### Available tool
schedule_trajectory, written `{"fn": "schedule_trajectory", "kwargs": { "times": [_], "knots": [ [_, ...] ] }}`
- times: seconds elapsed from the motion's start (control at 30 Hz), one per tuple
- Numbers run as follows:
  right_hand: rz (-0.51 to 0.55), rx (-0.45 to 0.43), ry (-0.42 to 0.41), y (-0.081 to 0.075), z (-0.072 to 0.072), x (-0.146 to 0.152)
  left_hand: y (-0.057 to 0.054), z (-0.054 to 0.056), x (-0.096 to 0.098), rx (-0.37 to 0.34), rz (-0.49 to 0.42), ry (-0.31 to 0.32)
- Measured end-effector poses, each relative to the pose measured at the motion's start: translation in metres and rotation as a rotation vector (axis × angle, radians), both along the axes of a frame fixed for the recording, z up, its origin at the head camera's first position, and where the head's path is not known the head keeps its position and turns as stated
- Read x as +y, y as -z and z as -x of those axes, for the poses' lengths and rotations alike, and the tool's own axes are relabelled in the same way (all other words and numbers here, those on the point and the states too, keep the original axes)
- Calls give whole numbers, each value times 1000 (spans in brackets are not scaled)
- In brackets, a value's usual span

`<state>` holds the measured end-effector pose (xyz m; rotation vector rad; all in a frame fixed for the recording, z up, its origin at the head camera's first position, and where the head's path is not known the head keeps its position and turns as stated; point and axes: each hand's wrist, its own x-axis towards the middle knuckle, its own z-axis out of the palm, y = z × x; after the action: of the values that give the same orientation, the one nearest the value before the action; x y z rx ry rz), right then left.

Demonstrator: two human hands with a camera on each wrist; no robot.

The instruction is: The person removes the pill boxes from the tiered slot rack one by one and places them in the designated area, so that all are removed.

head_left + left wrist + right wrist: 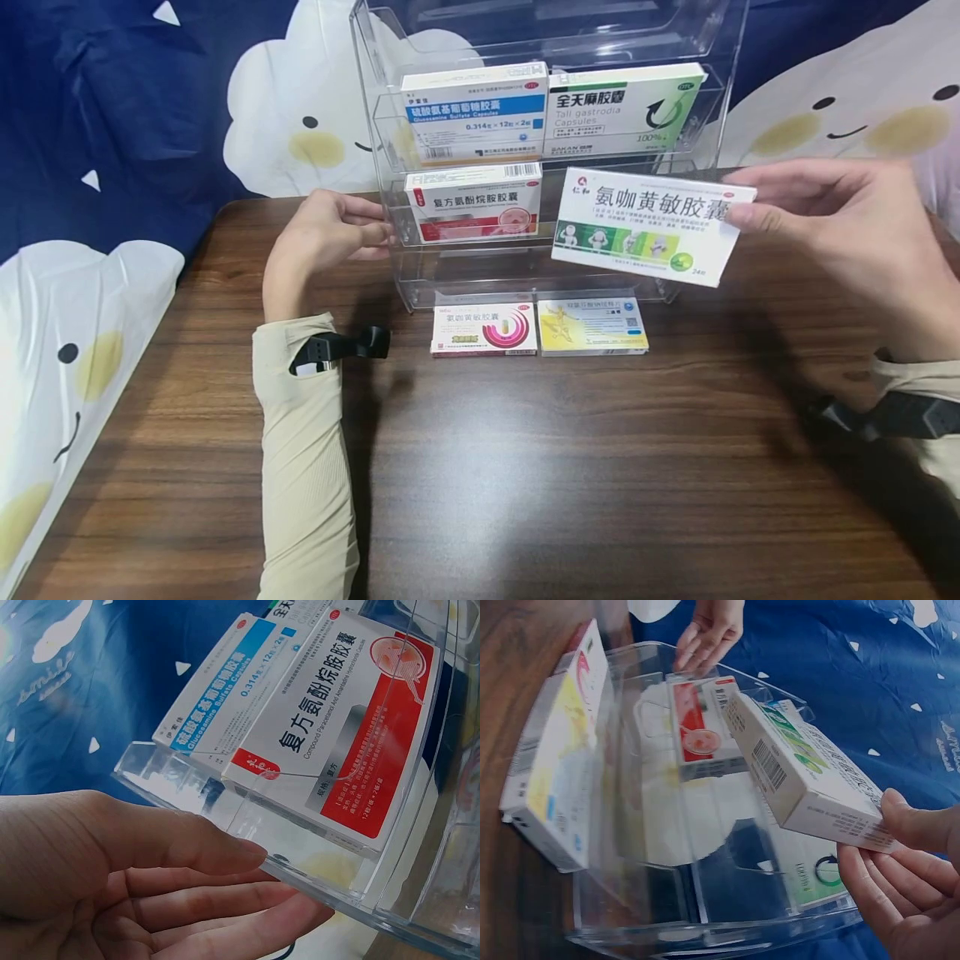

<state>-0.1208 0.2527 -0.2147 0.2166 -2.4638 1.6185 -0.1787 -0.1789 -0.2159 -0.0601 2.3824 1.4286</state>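
Observation:
My right hand (862, 225) pinches a white and green medicine box (652, 225) by its right end, thumb in front and fingers behind. The box is tilted and held before the right half of a clear plastic display rack (465, 271). My left hand (330, 233) touches the rack's left side with its fingers fairly straight. Near that hand, a red and white medicine box (472, 204) sits on a rack tier. One tier higher stand a blue and white box (472, 117) and a green and white box (622, 112).
At the rack's foot, a pink and white box (483, 327) and a yellow and white box (592, 325) sit side by side. The rack stands on a brown wooden table (525, 467). Behind hangs a dark blue cloth (97, 92) with white cloud faces.

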Motion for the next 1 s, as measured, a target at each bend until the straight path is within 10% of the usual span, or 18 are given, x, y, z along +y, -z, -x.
{"fn": "schedule_trajectory", "kwargs": {
  "times": [1.0],
  "knots": [
    [-48, -364, -246, 88, -34, 3, 1, 0, 2, -1, -8, -6]
  ]
}}
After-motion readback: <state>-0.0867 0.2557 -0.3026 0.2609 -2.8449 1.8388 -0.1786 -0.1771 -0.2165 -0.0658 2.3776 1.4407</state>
